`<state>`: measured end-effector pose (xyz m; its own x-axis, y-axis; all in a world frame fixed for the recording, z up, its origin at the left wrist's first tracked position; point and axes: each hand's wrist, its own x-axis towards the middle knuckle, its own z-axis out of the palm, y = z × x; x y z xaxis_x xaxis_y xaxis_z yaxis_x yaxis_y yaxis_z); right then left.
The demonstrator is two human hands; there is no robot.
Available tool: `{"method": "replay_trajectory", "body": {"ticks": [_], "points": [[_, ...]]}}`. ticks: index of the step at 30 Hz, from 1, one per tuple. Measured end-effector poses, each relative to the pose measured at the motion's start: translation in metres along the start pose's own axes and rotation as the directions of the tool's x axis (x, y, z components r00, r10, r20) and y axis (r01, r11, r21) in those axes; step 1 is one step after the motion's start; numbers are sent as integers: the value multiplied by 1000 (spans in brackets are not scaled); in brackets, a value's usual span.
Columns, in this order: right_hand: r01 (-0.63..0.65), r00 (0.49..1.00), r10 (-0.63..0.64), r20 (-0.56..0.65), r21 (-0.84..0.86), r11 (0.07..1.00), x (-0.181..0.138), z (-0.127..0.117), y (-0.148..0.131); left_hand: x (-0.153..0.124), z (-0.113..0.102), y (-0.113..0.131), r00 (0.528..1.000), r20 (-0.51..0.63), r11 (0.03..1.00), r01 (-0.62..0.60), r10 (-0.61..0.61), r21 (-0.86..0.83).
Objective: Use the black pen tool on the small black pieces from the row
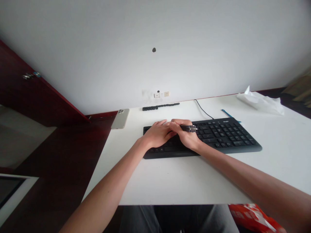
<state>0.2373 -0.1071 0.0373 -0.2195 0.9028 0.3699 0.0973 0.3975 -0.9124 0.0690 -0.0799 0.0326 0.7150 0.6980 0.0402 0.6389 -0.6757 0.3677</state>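
One white table (170,181) fills most of the view, and a black keyboard (225,136) lies across its middle, square to the person, with its cable (202,110) running back toward the wall. A crumpled white wrapper (261,102) sits at the far right corner, well apart from the keyboard and probably pushed out of the way. Both hands meet over the keyboard's left half. The left hand (157,134) lies flat on the keys with its fingers straight and close together, their tips touching the right hand, seemingly to steady the board. The right hand (186,134) is curled, its fingers pinching a small dark tool (190,128) whose metal end points right, just above the keys. This low grip looks suited to fine work on one key. A phone (120,118) lies face down at the table's left edge, clear of the arms. Loose black keycaps (160,106) stand in a neat row near the wall, apparently set aside in order. A thin blue strip (227,113) lies just behind the keyboard's right end.
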Motion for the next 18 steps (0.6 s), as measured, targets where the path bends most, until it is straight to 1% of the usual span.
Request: {"method": "replay_trajectory", "body": {"ticks": [7, 13, 15, 18], "points": [[3, 999, -3, -53, -2, 1000, 2, -6, 7, -1, -1, 0, 999, -42, 1000, -30, 30, 6], [21, 998, -21, -64, -6, 1000, 4, -9, 9, 0, -2, -1, 996, -62, 997, -71, 71, 11], [18, 997, -18, -70, -13, 1000, 4, -9, 9, 0, -3, -1, 995, -72, 998, -66, 66, -6], [20, 996, -24, -92, -37, 999, 4, -11, 7, 0, -5, 1, 993, -102, 995, -61, 53, -75]]}}
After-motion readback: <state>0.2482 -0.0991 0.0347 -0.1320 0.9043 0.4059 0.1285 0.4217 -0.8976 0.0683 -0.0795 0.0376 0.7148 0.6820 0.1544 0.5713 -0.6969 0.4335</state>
